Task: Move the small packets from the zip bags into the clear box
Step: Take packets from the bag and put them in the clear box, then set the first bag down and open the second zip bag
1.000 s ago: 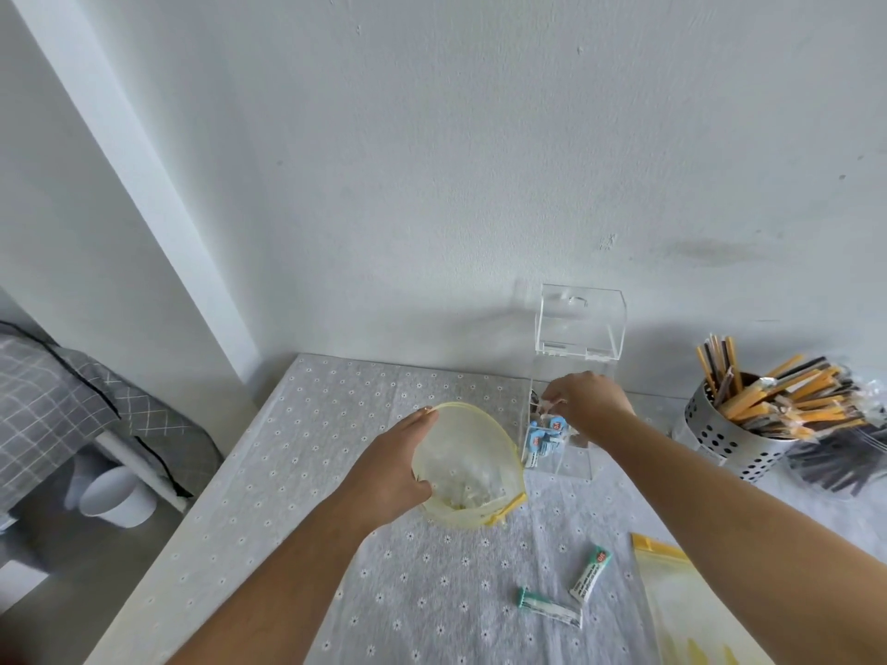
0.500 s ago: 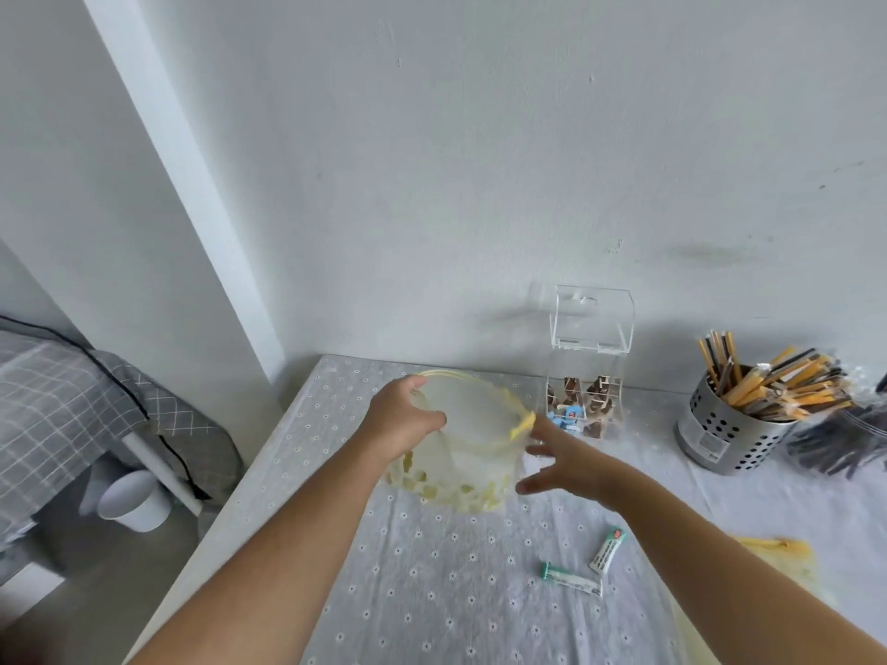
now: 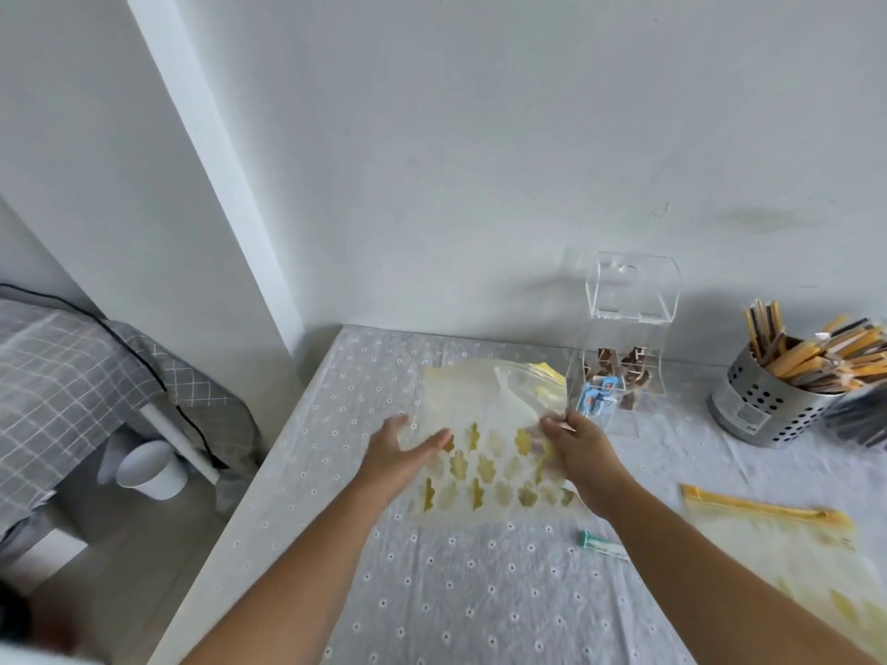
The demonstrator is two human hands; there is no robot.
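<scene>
- Two zip bags are in view. The second bag (image 3: 768,535) lies flat at the near right on the cloth (image 3: 456,592), well apart from both hands. It is blurred, so its contents cannot be told.
- One tube (image 3: 602,551) with a green cap lies on the cloth just left of the right forearm, outside the box.
- Left hand (image 3: 401,455): fingers straight and spread, resting on the left edge of the bag (image 3: 485,453).
- Right hand (image 3: 583,448): fingers curled at the bag's right edge, pinching the film.
- The bag lies nearly flat between the hands, its mouth at the far end, just left of the box. No packets show through it, so it is judged emptied.
- The box (image 3: 619,376) stands at the far right of the bag with its lid raised. Packets (image 3: 597,400) sit inside, blue in front and brown behind.
- The holder (image 3: 768,410), full of sticks, stands further right.
- Progress: judged well along. Left to do are checking the second bag and possibly moving the tube.
</scene>
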